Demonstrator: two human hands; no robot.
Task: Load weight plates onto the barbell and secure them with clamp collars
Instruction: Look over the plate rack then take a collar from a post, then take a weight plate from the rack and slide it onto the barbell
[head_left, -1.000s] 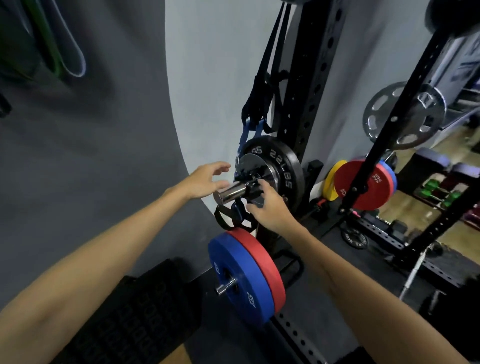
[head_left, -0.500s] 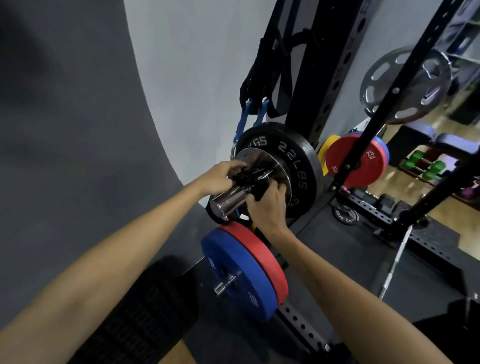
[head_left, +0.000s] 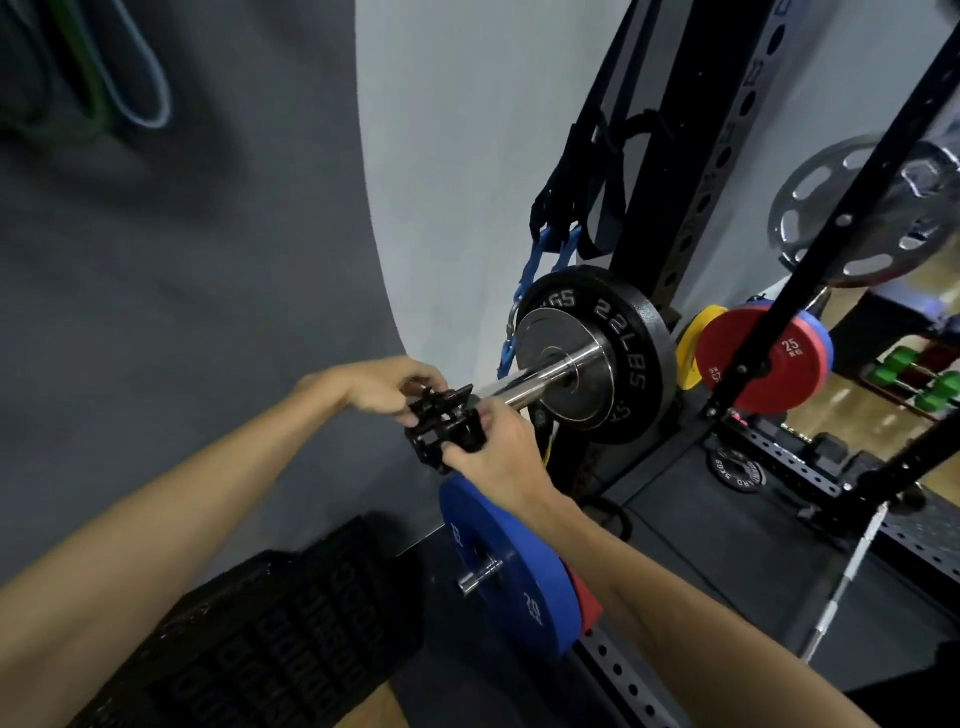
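Dark grey wall (head_left: 156, 291) is taking up everything left of the fingers, a pale wall (head_left: 467, 145) is rising above them. Black rack upright (head_left: 691, 130) is standing up-right of the fingertips, and wood floor (head_left: 857, 410) is showing far right.

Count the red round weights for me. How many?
2. One red weight hangs behind the black post on the right; another red weight peeks out behind the blue weight below the hands. More may be hidden.

Both forearms are bare to the frame edge, the left hand (head_left: 376, 387) and right hand (head_left: 501, 449) ungloved.
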